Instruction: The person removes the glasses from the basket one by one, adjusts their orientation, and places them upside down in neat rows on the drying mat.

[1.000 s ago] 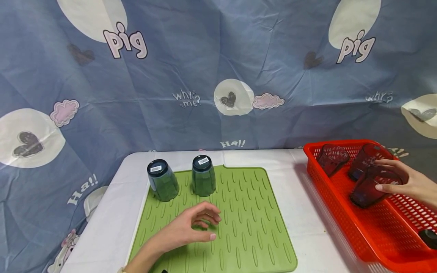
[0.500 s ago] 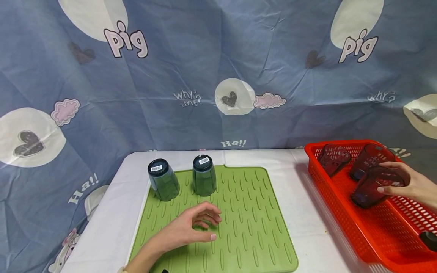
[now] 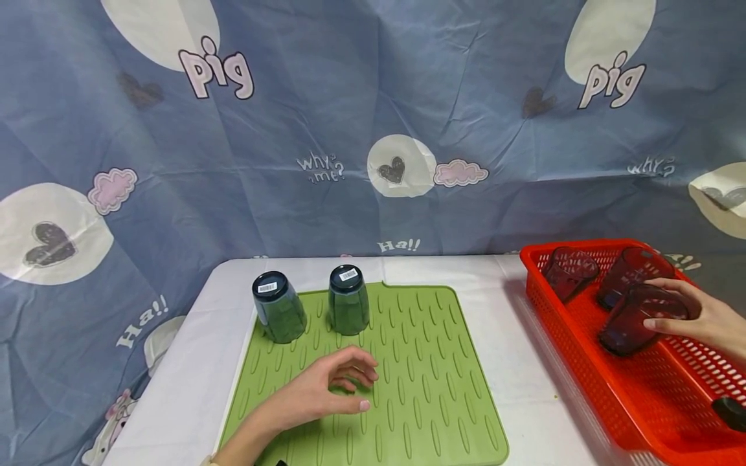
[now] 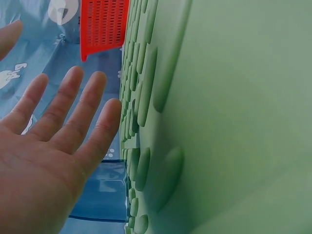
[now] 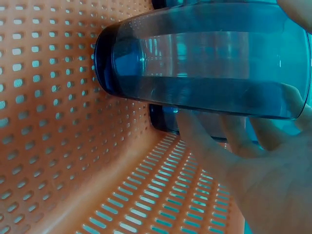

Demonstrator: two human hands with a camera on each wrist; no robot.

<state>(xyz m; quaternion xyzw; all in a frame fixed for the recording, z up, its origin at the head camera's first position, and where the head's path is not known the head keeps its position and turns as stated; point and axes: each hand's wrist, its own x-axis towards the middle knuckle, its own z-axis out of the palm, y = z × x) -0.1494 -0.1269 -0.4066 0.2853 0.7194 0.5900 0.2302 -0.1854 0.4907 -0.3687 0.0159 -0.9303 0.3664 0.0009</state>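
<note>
My right hand (image 3: 693,317) is at the red basket (image 3: 614,395), its thumb and fingers round a dark glass (image 3: 638,323) that leans with its mouth toward the hand. In the right wrist view, the same clear blue glass (image 5: 195,63) shows its base toward the perforated basket surface. Behind it in the basket are two more glasses (image 3: 571,268) (image 3: 632,268). Above the green drying mat (image 3: 431,388), my left hand (image 3: 326,382) holds nothing; its fingers are loosely bent. Two glasses (image 3: 280,310) (image 3: 348,304) stand upside down on the mat's far left part.
A white cloth (image 3: 524,382) covers the table between the mat and the basket. The blue printed curtain (image 3: 350,97) hangs behind the table. A small black object (image 3: 730,412) shows at the basket's right side.
The held glass and my right hand stay nearly in place, with only a slight shift. My left hand and the glasses on the mat have not moved.
</note>
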